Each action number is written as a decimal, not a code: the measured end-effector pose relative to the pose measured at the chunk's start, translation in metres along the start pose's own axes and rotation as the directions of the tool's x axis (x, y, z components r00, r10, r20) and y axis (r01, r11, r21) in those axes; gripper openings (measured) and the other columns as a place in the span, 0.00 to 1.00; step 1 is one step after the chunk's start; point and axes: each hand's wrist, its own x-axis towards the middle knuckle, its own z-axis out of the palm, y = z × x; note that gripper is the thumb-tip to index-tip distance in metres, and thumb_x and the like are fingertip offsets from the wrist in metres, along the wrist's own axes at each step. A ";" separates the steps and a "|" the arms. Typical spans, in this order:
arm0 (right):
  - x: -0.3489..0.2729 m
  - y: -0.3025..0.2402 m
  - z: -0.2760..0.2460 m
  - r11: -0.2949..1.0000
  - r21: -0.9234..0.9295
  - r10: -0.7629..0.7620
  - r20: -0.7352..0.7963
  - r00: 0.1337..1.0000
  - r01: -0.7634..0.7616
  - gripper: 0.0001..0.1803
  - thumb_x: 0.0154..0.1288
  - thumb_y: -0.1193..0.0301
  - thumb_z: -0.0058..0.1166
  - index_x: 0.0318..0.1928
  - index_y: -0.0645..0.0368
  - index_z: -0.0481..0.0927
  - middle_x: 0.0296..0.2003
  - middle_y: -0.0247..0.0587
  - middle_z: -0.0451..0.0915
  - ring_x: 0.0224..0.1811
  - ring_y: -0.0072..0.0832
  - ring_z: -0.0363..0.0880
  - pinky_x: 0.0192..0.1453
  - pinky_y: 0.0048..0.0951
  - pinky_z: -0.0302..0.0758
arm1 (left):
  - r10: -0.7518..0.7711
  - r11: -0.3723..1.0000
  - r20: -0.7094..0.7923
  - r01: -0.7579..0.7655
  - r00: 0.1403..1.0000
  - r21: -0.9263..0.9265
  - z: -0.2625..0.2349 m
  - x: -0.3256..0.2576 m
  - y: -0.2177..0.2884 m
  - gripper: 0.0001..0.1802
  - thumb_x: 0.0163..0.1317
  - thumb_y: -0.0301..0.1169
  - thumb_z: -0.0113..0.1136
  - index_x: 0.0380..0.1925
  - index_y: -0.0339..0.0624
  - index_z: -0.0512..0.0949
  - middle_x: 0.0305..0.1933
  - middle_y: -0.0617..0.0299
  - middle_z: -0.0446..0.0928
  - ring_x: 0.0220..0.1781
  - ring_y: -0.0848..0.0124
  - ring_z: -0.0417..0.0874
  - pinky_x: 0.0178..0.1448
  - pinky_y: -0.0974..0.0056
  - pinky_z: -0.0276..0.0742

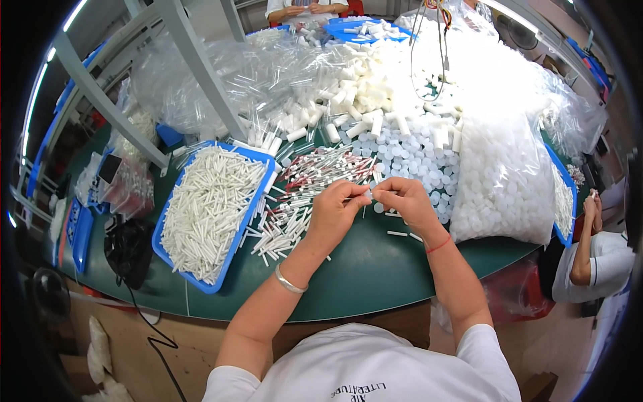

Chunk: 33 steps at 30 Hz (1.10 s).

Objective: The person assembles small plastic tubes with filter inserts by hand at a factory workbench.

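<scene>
- Left hand: fingers curled, thumb and forefinger tips pinched together at the right end of the hand. They meet the right fingertips; a small white piece shows at the junction, too small to identify.
- Right hand: fingers bent inward, tips pinched shut against the left fingertips. Which hand carries the piece: cannot tell.
- Both hands hover above the green table, wrists apart, fingertips touching at centre.
- Left wrist wears a silver bangle; right wrist a red string.
- Just beyond the fingertips and to the left: loose pile of thin tubes, some with red parts, spread out under and beside the left hand.
- Further left of the left hand: blue tray filled with white sticks, lying roughly parallel.
- Just beyond the right fingers: round white caps scattered flat on the table.
- Right of the right hand, near: clear bag full of white caps, resting on the table edge.
- Below the right fingers: two short white sticks on the bare table.
- Well beyond the fingers: heap of white cylinders and crumpled clear plastic bags.
- Far right: another person's arm, raised beside the table.
</scene>
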 end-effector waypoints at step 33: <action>0.014 0.008 -0.012 0.961 0.244 -0.040 -0.336 0.941 0.128 0.08 0.66 0.71 0.57 0.38 0.63 0.75 0.37 0.40 0.82 0.31 0.21 0.79 0.39 0.22 0.76 | 0.070 0.528 0.188 -0.196 0.980 0.827 0.029 0.190 -0.051 0.16 0.55 0.41 0.62 0.31 0.38 0.82 0.35 0.49 0.80 0.40 0.50 0.82 0.44 0.51 0.77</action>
